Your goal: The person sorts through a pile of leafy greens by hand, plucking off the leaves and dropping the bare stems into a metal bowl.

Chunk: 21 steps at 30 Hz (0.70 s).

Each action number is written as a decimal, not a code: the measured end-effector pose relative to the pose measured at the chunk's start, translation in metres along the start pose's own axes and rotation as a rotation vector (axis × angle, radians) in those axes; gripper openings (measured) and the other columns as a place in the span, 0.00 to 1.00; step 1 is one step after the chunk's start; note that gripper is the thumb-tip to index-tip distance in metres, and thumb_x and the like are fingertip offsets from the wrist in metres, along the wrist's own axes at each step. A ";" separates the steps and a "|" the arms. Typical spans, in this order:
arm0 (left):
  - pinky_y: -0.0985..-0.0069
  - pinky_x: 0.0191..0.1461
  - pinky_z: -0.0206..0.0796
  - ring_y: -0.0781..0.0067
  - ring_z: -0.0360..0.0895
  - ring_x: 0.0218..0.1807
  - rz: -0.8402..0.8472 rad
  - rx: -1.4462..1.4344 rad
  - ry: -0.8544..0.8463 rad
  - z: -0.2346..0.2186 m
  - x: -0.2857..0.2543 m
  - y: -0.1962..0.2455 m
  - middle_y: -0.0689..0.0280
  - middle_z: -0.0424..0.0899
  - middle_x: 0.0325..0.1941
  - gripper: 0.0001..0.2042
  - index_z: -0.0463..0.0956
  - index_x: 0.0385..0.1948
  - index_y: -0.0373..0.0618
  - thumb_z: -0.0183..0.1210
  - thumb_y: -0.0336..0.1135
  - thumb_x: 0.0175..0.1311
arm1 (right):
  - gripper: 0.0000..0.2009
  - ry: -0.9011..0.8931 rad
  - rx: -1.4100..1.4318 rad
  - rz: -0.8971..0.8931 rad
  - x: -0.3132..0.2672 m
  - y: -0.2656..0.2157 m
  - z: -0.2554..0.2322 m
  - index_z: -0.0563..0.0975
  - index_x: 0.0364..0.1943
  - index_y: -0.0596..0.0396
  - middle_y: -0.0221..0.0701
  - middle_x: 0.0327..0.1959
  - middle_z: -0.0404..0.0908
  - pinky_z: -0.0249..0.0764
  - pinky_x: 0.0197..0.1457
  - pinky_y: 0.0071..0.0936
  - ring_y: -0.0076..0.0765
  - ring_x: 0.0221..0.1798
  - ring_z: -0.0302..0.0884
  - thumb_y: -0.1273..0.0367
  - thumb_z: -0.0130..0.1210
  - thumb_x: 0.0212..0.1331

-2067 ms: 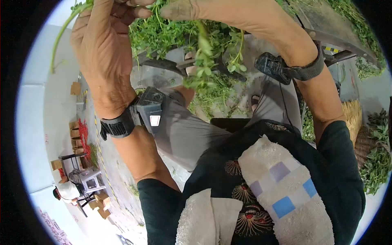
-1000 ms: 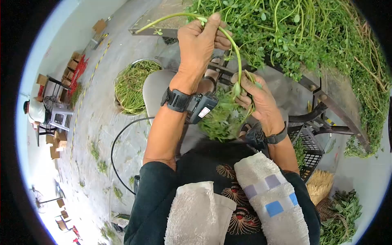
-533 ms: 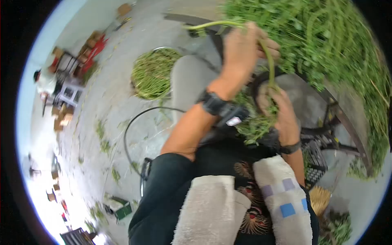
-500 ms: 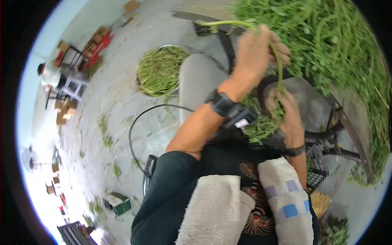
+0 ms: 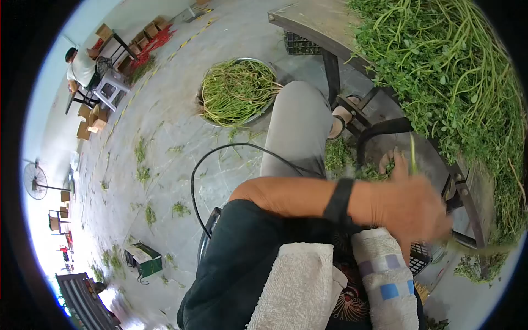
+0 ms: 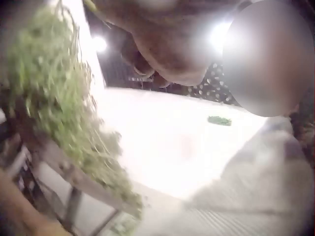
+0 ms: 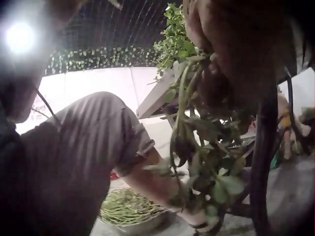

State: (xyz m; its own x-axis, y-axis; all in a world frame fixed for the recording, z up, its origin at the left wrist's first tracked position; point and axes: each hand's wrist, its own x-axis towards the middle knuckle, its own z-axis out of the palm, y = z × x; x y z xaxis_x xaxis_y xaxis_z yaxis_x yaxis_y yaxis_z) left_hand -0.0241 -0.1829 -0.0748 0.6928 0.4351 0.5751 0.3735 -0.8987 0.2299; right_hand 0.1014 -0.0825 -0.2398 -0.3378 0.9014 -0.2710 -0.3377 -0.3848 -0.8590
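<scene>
In the head view my left hand (image 5: 421, 212) is blurred, swung across the front of the body to the right. A thick green plant stem (image 5: 413, 154) shows above it, and a blurred length sticks out past its far side. In the left wrist view its fingers (image 6: 140, 66) look curled. My right hand (image 5: 399, 165) stays lower, beyond the left forearm, partly covered by it. Between its fingers it pinches leafy plant stems (image 7: 182, 98), whose small rounded leaves hang down in the right wrist view.
A big heap of leafy green plants (image 5: 434, 71) covers the table (image 5: 308, 25) at the upper right. A metal basin (image 5: 258, 116) full of cut stems stands on the floor. A cable (image 5: 220, 148) loops beside the knee (image 5: 300, 110). Another person (image 5: 82, 69) sits far left.
My left hand has swept from above the knee down and right, past the right hand, taking the stem along. The right hand keeps its leafy stems, and the head view has turned.
</scene>
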 end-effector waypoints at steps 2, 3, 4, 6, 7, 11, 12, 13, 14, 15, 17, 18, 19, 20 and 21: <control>0.60 0.31 0.67 0.62 0.76 0.26 -0.056 0.123 0.212 -0.030 -0.013 -0.041 0.66 0.77 0.26 0.09 0.75 0.28 0.48 0.55 0.37 0.43 | 0.16 0.058 -0.043 -0.040 -0.014 0.001 0.011 0.65 0.26 0.51 0.28 0.19 0.63 0.58 0.19 0.23 0.28 0.18 0.63 0.56 0.44 0.65; 0.67 0.25 0.66 0.61 0.74 0.25 0.031 0.398 0.457 -0.050 -0.033 -0.068 0.64 0.76 0.28 0.10 0.75 0.31 0.48 0.56 0.34 0.43 | 0.17 0.122 -0.083 -0.096 -0.022 -0.003 0.018 0.64 0.25 0.51 0.28 0.19 0.63 0.58 0.19 0.23 0.28 0.18 0.63 0.55 0.43 0.65; 0.64 0.29 0.66 0.58 0.74 0.28 -0.261 0.712 0.420 -0.065 -0.057 -0.097 0.62 0.77 0.32 0.12 0.74 0.34 0.45 0.56 0.35 0.45 | 0.18 0.044 -0.009 -0.068 -0.019 0.004 -0.003 0.64 0.24 0.50 0.28 0.19 0.64 0.57 0.20 0.23 0.28 0.18 0.63 0.54 0.43 0.65; 0.59 0.38 0.66 0.51 0.73 0.34 -0.745 0.873 0.532 -0.122 -0.083 -0.135 0.56 0.77 0.35 0.18 0.71 0.39 0.36 0.59 0.39 0.50 | 0.18 0.050 -0.006 -0.069 -0.025 0.002 -0.010 0.64 0.23 0.50 0.28 0.19 0.64 0.57 0.20 0.23 0.27 0.18 0.63 0.54 0.44 0.65; 0.60 0.41 0.68 0.49 0.75 0.38 -0.361 1.534 0.722 -0.147 -0.105 -0.175 0.52 0.77 0.37 0.22 0.70 0.44 0.35 0.58 0.43 0.54 | 0.18 0.018 -0.022 -0.035 -0.028 0.002 -0.010 0.63 0.23 0.50 0.28 0.19 0.65 0.57 0.20 0.22 0.27 0.18 0.63 0.54 0.44 0.65; 0.64 0.47 0.68 0.52 0.75 0.48 -0.898 0.842 0.856 -0.144 -0.100 -0.164 0.48 0.76 0.48 0.23 0.72 0.48 0.39 0.59 0.46 0.54 | 0.19 -0.016 0.019 -0.047 -0.034 0.000 -0.008 0.64 0.22 0.50 0.29 0.17 0.65 0.57 0.20 0.22 0.27 0.17 0.62 0.54 0.43 0.65; 0.63 0.44 0.68 0.53 0.77 0.44 -0.944 0.754 0.742 -0.123 -0.093 -0.165 0.50 0.78 0.42 0.20 0.74 0.44 0.41 0.58 0.46 0.55 | 0.18 -0.016 0.046 -0.022 -0.036 -0.002 -0.006 0.64 0.21 0.50 0.29 0.17 0.66 0.57 0.20 0.22 0.27 0.17 0.62 0.55 0.43 0.66; 0.61 0.41 0.68 0.54 0.78 0.40 -0.986 0.669 0.632 -0.097 -0.081 -0.166 0.52 0.80 0.37 0.18 0.75 0.41 0.44 0.58 0.46 0.55 | 0.18 -0.016 0.044 -0.027 -0.037 -0.003 -0.004 0.64 0.21 0.50 0.29 0.17 0.66 0.57 0.20 0.22 0.27 0.17 0.62 0.55 0.43 0.66; 0.61 0.42 0.69 0.52 0.78 0.39 -1.000 0.572 0.539 -0.076 -0.072 -0.164 0.52 0.81 0.34 0.18 0.76 0.40 0.41 0.57 0.47 0.56 | 0.18 -0.029 0.001 -0.026 -0.038 -0.004 -0.002 0.64 0.21 0.50 0.29 0.17 0.66 0.58 0.20 0.22 0.26 0.17 0.62 0.56 0.43 0.66; 0.62 0.43 0.69 0.49 0.78 0.38 -1.010 0.475 0.447 -0.062 -0.068 -0.165 0.52 0.81 0.32 0.20 0.76 0.39 0.39 0.56 0.48 0.57 | 0.18 -0.043 -0.044 -0.025 -0.040 -0.006 0.000 0.64 0.21 0.50 0.29 0.17 0.67 0.58 0.20 0.22 0.26 0.17 0.62 0.56 0.44 0.66; 0.60 0.41 0.69 0.50 0.78 0.37 -0.986 0.456 0.533 -0.050 -0.066 -0.181 0.52 0.81 0.30 0.19 0.75 0.38 0.39 0.56 0.48 0.56 | 0.17 -0.050 -0.072 -0.039 -0.044 -0.008 0.003 0.64 0.21 0.50 0.28 0.17 0.67 0.58 0.20 0.21 0.25 0.17 0.62 0.57 0.44 0.66; 0.58 0.39 0.69 0.50 0.78 0.35 -0.970 0.432 0.603 -0.049 -0.061 -0.184 0.53 0.81 0.28 0.19 0.73 0.37 0.38 0.56 0.47 0.56 | 0.17 -0.051 -0.092 -0.038 -0.048 -0.008 0.002 0.64 0.21 0.50 0.28 0.17 0.68 0.58 0.20 0.21 0.25 0.17 0.62 0.57 0.44 0.66; 0.58 0.39 0.69 0.50 0.78 0.35 -0.968 0.430 0.605 -0.049 -0.055 -0.186 0.53 0.81 0.28 0.19 0.73 0.37 0.38 0.56 0.47 0.56 | 0.17 -0.050 -0.094 -0.040 -0.051 -0.006 0.000 0.64 0.21 0.50 0.28 0.17 0.68 0.58 0.20 0.21 0.25 0.17 0.62 0.57 0.44 0.66; 0.58 0.38 0.69 0.49 0.78 0.36 -1.061 0.459 0.552 -0.051 -0.048 -0.190 0.51 0.81 0.28 0.20 0.72 0.39 0.37 0.56 0.47 0.56 | 0.16 -0.059 -0.077 -0.025 -0.052 -0.005 -0.002 0.64 0.22 0.49 0.28 0.18 0.67 0.59 0.20 0.20 0.24 0.17 0.63 0.57 0.44 0.66; 0.58 0.38 0.69 0.48 0.78 0.36 -1.150 0.487 0.500 -0.054 -0.039 -0.192 0.50 0.80 0.28 0.21 0.71 0.40 0.36 0.57 0.47 0.55 | 0.16 -0.068 -0.060 -0.014 -0.051 -0.005 -0.004 0.65 0.23 0.49 0.27 0.18 0.67 0.59 0.20 0.20 0.23 0.18 0.63 0.58 0.44 0.66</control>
State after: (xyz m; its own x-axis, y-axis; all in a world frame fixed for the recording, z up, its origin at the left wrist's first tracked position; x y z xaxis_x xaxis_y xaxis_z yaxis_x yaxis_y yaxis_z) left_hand -0.1558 -0.0301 -0.0988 -0.4189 0.7628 0.4927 0.8385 0.1168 0.5322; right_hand 0.1235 -0.1260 -0.2236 -0.3932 0.8901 -0.2303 -0.2904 -0.3579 -0.8875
